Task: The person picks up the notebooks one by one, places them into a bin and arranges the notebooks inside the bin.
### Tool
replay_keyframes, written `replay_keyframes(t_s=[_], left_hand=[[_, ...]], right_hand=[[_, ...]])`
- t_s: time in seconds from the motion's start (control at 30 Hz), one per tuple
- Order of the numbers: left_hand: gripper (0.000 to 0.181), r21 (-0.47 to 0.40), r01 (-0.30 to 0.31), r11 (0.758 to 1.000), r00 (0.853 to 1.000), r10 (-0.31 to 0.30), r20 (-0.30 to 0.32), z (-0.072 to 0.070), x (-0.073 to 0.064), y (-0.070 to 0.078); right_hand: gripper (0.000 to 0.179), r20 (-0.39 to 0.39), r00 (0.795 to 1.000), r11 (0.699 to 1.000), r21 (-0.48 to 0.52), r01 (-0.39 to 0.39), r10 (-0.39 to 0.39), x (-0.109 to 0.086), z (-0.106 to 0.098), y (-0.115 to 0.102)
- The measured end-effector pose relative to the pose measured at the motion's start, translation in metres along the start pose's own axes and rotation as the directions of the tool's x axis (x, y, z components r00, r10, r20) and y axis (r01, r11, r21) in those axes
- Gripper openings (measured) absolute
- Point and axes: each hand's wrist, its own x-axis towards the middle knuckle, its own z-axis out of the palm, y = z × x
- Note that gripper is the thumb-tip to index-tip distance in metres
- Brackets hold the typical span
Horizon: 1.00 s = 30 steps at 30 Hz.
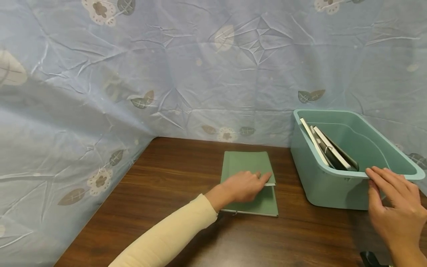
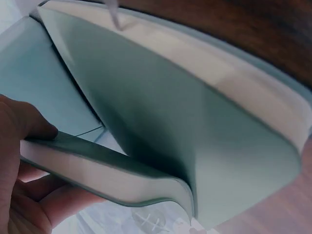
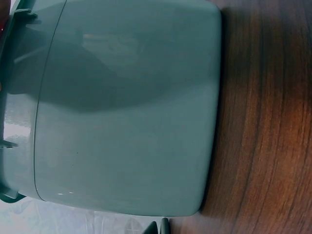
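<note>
My left hand (image 1: 245,186) pinches a green notebook (image 1: 248,163) by its near edge, thumb on the cover and fingers beneath. In the left wrist view the pale page edge of this notebook (image 2: 105,175) faces the camera. Under it a second green notebook (image 1: 258,204) lies on the table, partly covered. My right hand (image 1: 395,198) rests with extended fingers on the near rim of a teal plastic bin (image 1: 337,191). The right wrist view is mostly filled by the bin's outer wall (image 3: 126,122).
Several books (image 1: 328,146) lean against the left inside of the bin. The wooden table (image 1: 160,185) ends at a wrinkled floral cloth (image 1: 197,74) at the back and left. A small black object (image 1: 369,258) sits near the bottom right.
</note>
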Motion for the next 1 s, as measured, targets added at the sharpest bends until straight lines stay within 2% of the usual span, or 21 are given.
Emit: replay_keyframes(t_s=[0.23,0.4,0.57,0.67,0.73,0.87,1.0], left_hand=[[0.062,-0.024,0.047,0.999,0.999,-0.047,0.004,-0.009,-0.003,-0.004],[0.062,-0.003,0.069,0.998,0.996,-0.069,-0.063,-0.013,-0.007,-0.007],[0.053,0.044,0.086,0.995,0.984,-0.077,-0.162,-0.019,-0.012,-0.011],[0.045,0.073,0.116,0.991,0.967,-0.096,-0.235,-0.024,-0.015,-0.015],[0.038,0.094,0.144,0.985,0.950,-0.111,-0.293,-0.027,-0.016,-0.018],[0.030,0.135,0.192,0.972,0.902,-0.120,-0.415,-0.035,-0.019,-0.026],[0.034,0.158,0.234,0.959,0.859,-0.128,-0.496,-0.044,-0.021,-0.034]], right_hand=[[0.023,0.005,1.000,1.000,0.007,0.011,-0.011,-0.001,0.000,0.003],[0.023,0.000,1.000,1.000,0.014,0.018,-0.018,-0.002,0.001,0.003],[0.023,-0.014,1.000,1.000,0.015,0.020,-0.020,-0.001,0.001,0.001],[0.023,-0.009,1.000,1.000,0.008,0.017,-0.017,-0.001,0.001,0.001],[0.023,-0.005,1.000,1.000,0.002,0.013,-0.013,-0.001,0.000,0.001],[0.023,-0.009,1.000,1.000,0.003,0.012,-0.012,-0.001,0.000,0.000],[0.023,-0.017,1.000,1.000,0.007,0.011,-0.011,0.000,0.000,-0.001]])
